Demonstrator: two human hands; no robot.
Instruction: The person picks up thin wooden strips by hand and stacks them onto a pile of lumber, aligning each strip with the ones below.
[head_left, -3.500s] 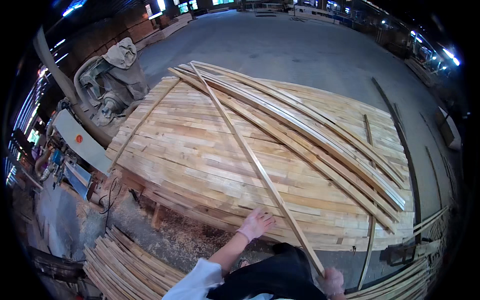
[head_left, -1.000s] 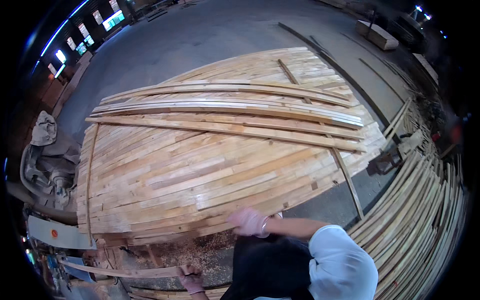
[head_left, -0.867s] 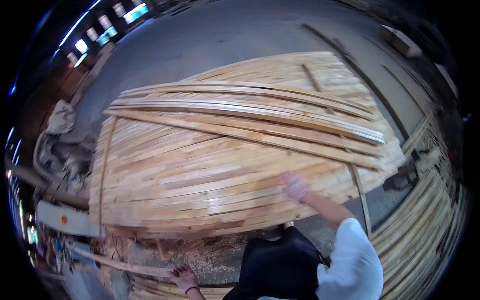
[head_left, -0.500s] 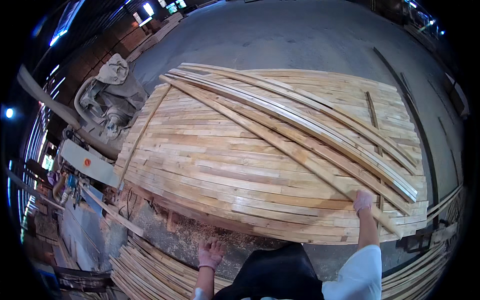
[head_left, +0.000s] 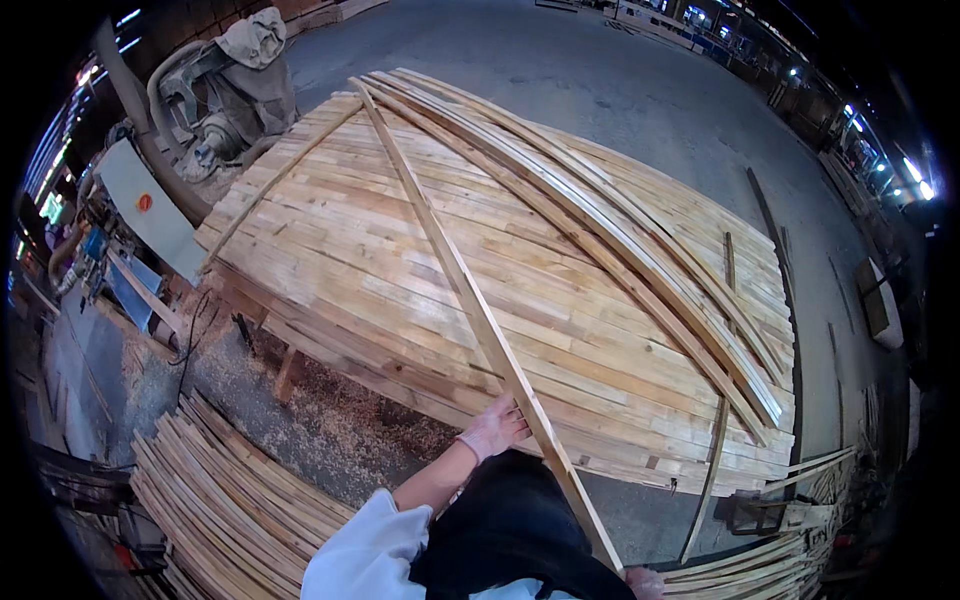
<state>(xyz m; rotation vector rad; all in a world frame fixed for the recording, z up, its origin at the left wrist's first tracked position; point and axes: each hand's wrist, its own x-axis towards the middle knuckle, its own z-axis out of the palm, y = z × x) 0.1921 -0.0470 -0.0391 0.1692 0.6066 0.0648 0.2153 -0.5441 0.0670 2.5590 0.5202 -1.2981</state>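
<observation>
From my end I see the right hand [head_left: 645,582] only in part, at the lower rim of the view, by the near end of a long wooden strip [head_left: 480,310]. Most of that hand is cut off, so I cannot tell how it grips. The left hand [head_left: 497,428] is loosely open over the plank stack's near edge, fingers against the strip's left side; whether the tips reach under it I can't make out. The strip slants across the plank stack [head_left: 330,270], from beyond its near edge to its far-left corner.

A dark garment [head_left: 500,530] covers a bit of the near edge. Left of it, a pile of narrow strips [head_left: 230,500] runs out of view below, with sawdust [head_left: 340,430] beyond. A crosswise stick [head_left: 718,440] sticks out past the near edge, toward the right corner. Loose strips [head_left: 640,270] fan from the far-left corner toward the near-right one, overlapping too closely for me to count. Beyond the left edge, a cloth [head_left: 250,38] hides the top of a dusty machine [head_left: 215,135].
</observation>
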